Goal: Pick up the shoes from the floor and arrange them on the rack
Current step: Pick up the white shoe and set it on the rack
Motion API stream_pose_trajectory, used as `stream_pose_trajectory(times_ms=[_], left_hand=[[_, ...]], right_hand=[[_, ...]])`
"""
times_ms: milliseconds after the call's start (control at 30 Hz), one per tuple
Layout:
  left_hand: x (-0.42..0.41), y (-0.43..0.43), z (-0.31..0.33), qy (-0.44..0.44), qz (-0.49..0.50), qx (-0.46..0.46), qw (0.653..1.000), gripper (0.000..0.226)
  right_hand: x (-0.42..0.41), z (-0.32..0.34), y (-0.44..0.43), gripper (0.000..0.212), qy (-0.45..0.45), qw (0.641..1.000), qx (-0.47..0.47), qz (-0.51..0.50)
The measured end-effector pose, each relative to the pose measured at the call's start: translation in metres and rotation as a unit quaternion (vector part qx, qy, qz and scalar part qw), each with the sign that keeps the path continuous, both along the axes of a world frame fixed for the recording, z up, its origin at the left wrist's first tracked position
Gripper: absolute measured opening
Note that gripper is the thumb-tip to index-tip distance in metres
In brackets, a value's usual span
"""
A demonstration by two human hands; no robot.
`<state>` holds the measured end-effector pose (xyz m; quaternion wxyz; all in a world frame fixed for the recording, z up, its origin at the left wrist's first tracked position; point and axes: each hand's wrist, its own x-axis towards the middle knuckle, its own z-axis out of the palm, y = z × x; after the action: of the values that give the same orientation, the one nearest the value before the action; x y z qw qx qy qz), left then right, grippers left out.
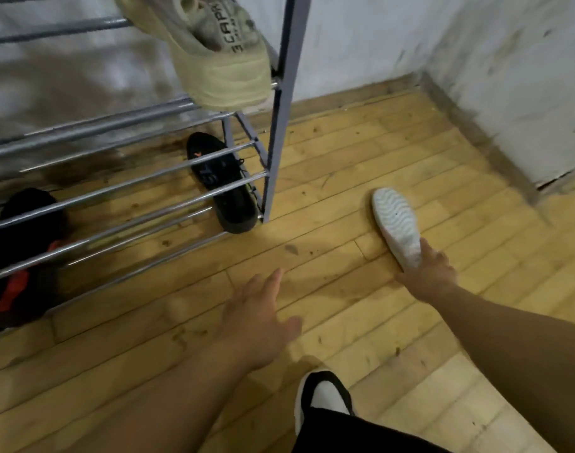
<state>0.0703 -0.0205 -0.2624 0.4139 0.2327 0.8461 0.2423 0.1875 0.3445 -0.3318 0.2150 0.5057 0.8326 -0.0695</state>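
Note:
A white shoe (395, 220) lies sole-up on the wooden floor to the right of the metal rack (281, 125). My right hand (428, 273) grips it at its near end. My left hand (258, 315) hovers over the bare floor in the middle, fingers spread and holding nothing. A pale green sneaker (214, 50) sits on an upper shelf at the rack's right end. A black sneaker (225, 184) lies on the floor under the lowest bars by the rack's right leg. Another black shoe with red trim (21, 253) lies under the bars at the far left.
White walls (508, 76) meet in a corner at the back right. My own foot in a black-and-white slipper (323, 397) stands at the bottom centre. Wooden floorboards (345, 165) stretch between rack and wall.

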Motion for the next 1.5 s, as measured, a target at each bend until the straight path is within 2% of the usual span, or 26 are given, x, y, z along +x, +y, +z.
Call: stream_pose_trajectory(times_ms=[133,200,233,267,333,367,400,433,467,533,600,733,800,867,1000,1100,1267,1500], left_hand=[[0.008,0.017,0.006,-0.019,0.034,0.041,0.998,0.093],[0.010,0.019,0.013,-0.059,0.070,0.066,0.994,0.090],[0.010,0.020,0.017,-0.088,0.095,0.085,0.988,0.087],[0.011,0.021,0.022,-0.119,0.125,0.106,0.979,0.084],[0.013,0.026,0.028,-0.174,0.190,0.140,0.956,0.080],[0.015,0.028,0.029,-0.196,0.208,0.148,0.947,0.079],[0.019,0.031,0.031,-0.216,0.219,0.157,0.938,0.080],[0.023,0.033,0.031,-0.238,0.229,0.164,0.929,0.081],[0.027,0.035,0.029,-0.261,0.245,0.167,0.919,0.079],[0.036,0.039,0.026,-0.299,0.274,0.177,0.897,0.060],[0.041,0.041,0.022,-0.318,0.299,0.184,0.881,0.045],[0.042,0.041,0.018,-0.315,0.337,0.190,0.867,0.042],[0.040,0.037,0.023,-0.303,0.339,0.192,0.870,0.036],[0.039,0.030,0.033,-0.282,0.310,0.185,0.889,0.029],[0.042,0.007,0.072,-0.272,0.278,0.204,0.898,0.018],[0.043,-0.009,0.113,-0.234,0.255,0.237,0.908,0.022],[0.041,-0.042,0.180,-0.110,0.225,0.278,0.927,0.032],[0.032,-0.076,0.203,-0.023,0.304,0.304,0.903,0.032]], right_hand=[[-0.004,0.007,0.004,0.089,0.056,0.998,-0.019,-0.023],[-0.008,0.028,-0.019,0.088,0.138,0.984,-0.100,-0.057],[-0.010,0.041,-0.036,0.085,0.214,0.955,-0.174,-0.108],[-0.008,0.054,-0.053,0.079,0.290,0.905,-0.263,-0.166],[-0.003,0.079,-0.089,0.058,0.382,0.773,-0.447,-0.237],[0.002,0.088,-0.106,0.050,0.400,0.728,-0.498,-0.248],[0.006,0.092,-0.119,0.050,0.413,0.700,-0.521,-0.260],[0.009,0.093,-0.131,0.057,0.418,0.687,-0.526,-0.275],[0.011,0.091,-0.141,0.068,0.414,0.693,-0.517,-0.285],[0.013,0.088,-0.158,0.076,0.389,0.723,-0.501,-0.273],[0.014,0.084,-0.168,0.073,0.378,0.740,-0.486,-0.271],[0.010,0.088,-0.174,0.057,0.384,0.771,-0.438,-0.257],[0.008,0.098,-0.172,0.045,0.375,0.790,-0.429,-0.228],[0.007,0.115,-0.167,0.038,0.365,0.798,-0.437,-0.198],[0.000,0.162,-0.161,0.033,0.332,0.811,-0.467,-0.116],[-0.010,0.201,-0.166,0.037,0.347,0.789,-0.504,-0.053],[-0.018,0.255,-0.184,0.041,0.386,0.737,-0.554,0.026],[-0.044,0.271,-0.223,0.041,0.409,0.704,-0.578,0.057]])
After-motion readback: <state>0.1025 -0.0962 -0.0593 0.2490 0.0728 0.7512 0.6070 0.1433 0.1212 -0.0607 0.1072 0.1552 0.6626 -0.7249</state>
